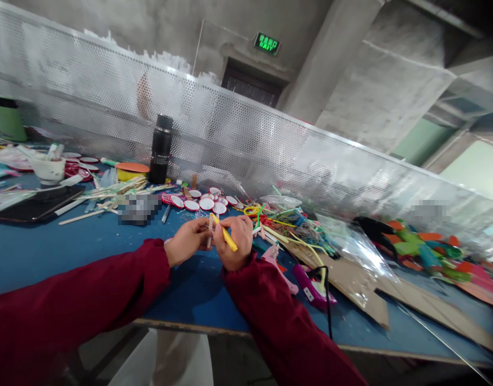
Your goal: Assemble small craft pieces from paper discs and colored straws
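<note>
In the head view, my left hand (188, 241) pinches a pale wooden craft stick (210, 231), held nearly upright above the blue table. My right hand (234, 244) is closed around a slim yellow pen-shaped tool (229, 239), whose exact kind I cannot make out. The tool's upper end meets or lies very close to the top of the stick. Just beyond both hands lie several white discs with red rims (207, 203). To the right of my right wrist are a pink tool (277, 265) and a purple device (314, 289) with a black cord.
A black bottle (161, 150) stands by the perforated metal screen (230, 134). Loose sticks (110, 193), a phone (39, 205) and a white cup (49, 170) are on the left. Tangled coloured strips (286, 221), cardboard (351, 284) and bright cut pieces (423, 246) spread rightward.
</note>
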`<state>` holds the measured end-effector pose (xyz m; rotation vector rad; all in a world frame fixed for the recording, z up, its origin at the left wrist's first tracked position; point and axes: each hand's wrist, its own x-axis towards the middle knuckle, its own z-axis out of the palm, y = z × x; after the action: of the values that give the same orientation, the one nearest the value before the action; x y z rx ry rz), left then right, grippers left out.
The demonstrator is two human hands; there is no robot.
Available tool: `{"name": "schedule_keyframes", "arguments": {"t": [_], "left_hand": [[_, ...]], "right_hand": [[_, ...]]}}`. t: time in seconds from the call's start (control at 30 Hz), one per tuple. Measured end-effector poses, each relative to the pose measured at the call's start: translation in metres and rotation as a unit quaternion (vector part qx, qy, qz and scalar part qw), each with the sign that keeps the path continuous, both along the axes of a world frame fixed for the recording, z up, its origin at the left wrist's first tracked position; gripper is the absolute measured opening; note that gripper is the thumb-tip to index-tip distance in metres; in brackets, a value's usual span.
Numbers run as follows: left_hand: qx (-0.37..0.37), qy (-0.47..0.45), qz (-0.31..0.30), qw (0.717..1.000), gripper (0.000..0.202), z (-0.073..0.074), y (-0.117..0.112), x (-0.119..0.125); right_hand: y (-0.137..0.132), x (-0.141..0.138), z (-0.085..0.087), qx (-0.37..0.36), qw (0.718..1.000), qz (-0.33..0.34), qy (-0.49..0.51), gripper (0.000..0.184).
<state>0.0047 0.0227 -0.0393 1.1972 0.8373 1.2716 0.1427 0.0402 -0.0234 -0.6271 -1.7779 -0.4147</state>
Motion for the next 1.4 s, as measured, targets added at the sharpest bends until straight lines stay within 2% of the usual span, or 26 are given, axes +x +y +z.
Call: {"name": "schedule_keyframes", "arguments": {"t": [1.0,1.4], "left_hand": [[-0.006,0.003,-0.005,1.0,0.026,-0.002,0.0006,-0.0005],[-0.023,-0.004,0.0,1.0,0.03,0.0071,-0.0055,-0.0004]], "right_hand": [[0.0029,0.0006,-0.0003,-0.009,1.0,0.01,-0.003,0.006],[0.0028,0.0008,-0.0009,-0.008,1.0,-0.005,-0.011,0.007]]}}
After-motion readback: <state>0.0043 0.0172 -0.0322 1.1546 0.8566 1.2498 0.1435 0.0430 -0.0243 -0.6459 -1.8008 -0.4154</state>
